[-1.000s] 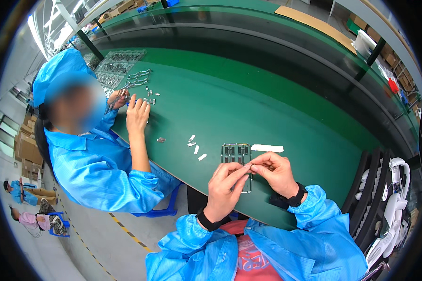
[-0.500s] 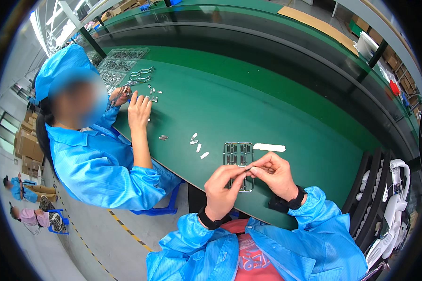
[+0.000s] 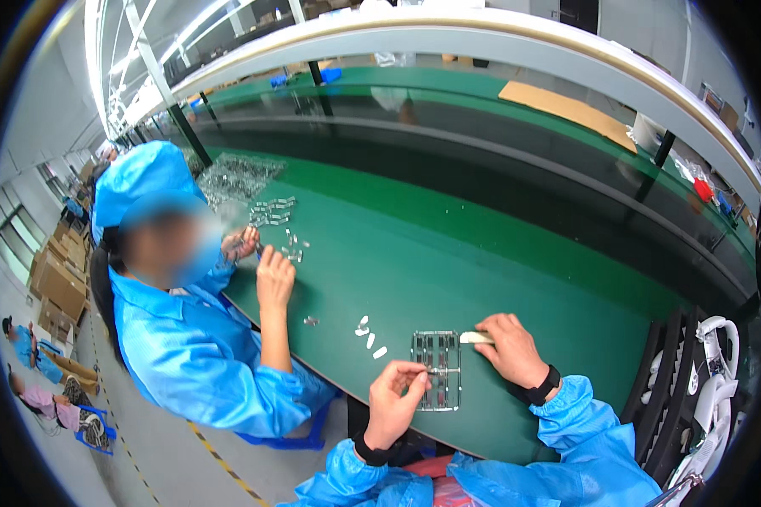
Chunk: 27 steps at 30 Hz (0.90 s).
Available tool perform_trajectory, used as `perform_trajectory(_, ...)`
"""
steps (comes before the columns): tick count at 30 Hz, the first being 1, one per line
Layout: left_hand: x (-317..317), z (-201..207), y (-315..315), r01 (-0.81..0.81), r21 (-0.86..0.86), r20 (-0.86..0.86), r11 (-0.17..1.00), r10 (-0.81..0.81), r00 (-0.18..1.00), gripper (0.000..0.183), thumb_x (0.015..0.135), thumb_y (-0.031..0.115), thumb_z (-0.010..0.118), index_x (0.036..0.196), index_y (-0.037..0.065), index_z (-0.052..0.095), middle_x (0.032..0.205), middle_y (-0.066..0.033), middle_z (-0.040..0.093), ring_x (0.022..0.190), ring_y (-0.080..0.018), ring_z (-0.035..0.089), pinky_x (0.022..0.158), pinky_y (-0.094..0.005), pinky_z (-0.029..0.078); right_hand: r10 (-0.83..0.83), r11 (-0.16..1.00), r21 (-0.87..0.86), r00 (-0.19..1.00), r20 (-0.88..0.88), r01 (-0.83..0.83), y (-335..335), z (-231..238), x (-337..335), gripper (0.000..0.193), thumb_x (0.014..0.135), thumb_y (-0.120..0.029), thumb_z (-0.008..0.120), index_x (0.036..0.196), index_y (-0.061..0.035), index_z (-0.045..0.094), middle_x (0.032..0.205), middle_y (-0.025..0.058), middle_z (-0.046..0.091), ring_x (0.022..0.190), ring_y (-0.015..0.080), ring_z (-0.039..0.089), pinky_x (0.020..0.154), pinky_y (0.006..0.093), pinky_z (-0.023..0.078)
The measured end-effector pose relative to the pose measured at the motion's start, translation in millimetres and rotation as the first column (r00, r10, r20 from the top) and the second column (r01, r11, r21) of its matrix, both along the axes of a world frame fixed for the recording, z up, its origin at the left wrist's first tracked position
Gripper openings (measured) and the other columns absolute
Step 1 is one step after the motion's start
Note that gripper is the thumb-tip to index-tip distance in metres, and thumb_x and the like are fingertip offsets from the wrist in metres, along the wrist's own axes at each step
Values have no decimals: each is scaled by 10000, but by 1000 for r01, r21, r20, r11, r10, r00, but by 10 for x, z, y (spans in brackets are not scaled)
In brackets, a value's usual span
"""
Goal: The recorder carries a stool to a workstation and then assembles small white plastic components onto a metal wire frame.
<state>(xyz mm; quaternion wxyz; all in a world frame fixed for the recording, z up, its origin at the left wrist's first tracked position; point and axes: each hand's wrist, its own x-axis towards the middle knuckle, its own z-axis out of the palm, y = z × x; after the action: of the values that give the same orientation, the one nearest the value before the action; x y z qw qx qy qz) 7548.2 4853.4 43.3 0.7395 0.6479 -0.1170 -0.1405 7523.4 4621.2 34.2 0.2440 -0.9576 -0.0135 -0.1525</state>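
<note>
A clear, grid-like plastic frame with dark parts in it (image 3: pixel 446 395) lies on the green table in front of me. My left hand (image 3: pixel 397 400) is over the frame's left side, thumb and forefinger pinched together. Whatever is between those fingertips is too small to make out. To the right of the frame, my right hand (image 3: pixel 513 351) has its fingers closed on the right end of a flat off-white strip (image 3: pixel 473 337). The strip's left end reaches close to the frame's upper right corner.
Several small white pieces (image 3: pixel 370 340) lie left of the frame. Further left, a co-worker in blue (image 3: pixel 194 338) handles small parts, with metal pieces (image 3: pixel 272 211) and clear trays (image 3: pixel 238 176) beyond. Black racks with white parts (image 3: pixel 670 376) stand at my right.
My hands were together over the frame and have parted. The right moved to the white strip and took hold of it; the left stays pinched at the frame. The view has tilted up.
</note>
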Motion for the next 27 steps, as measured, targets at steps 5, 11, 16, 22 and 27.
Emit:
perform_trajectory(5,1,16,-1,46,-11,16,999,-45,999,198,889,-5,576,1078,-56,605,862,-40,626,776,-95,590,714,-228,486,-26,991,-132,998,-59,18,-26,-72,-14,236,758,-140,700,965,-59,623,925,105,559,910,289,545,791,407,455)
perform_trajectory(11,65,59,-22,107,-51,-74,993,-110,991,205,898,13,576,1091,-42,617,853,-36,625,763,-92,569,704,-217,468,-47,999,-10,986,-162,46,-72,-115,8,150,791,-127,672,895,-57,591,863,119,562,847,318,563,742,426,466)
perform_trajectory(16,113,51,-53,76,-186,-191,980,-112,975,165,896,5,567,1059,-20,559,826,-50,608,724,-111,564,661,-230,449,66,938,346,991,-118,-21,-5,114,7,107,906,-99,534,970,-20,567,871,115,603,829,248,605,720,364,488)
perform_trajectory(22,105,97,-131,111,-288,-264,951,-190,945,167,900,24,572,1063,-11,566,831,-53,602,726,-115,556,655,-229,436,226,800,570,974,5,-189,287,251,-139,207,965,-109,456,1102,0,565,862,90,609,764,177,596,704,305,477)
perform_trajectory(27,91,126,-197,118,-393,-301,912,-249,921,180,909,49,577,1079,-9,565,861,-57,602,751,-111,544,674,-233,438,211,807,550,975,69,-213,303,267,-156,197,953,-149,495,1067,-20,590,909,131,611,834,293,604,731,355,473)
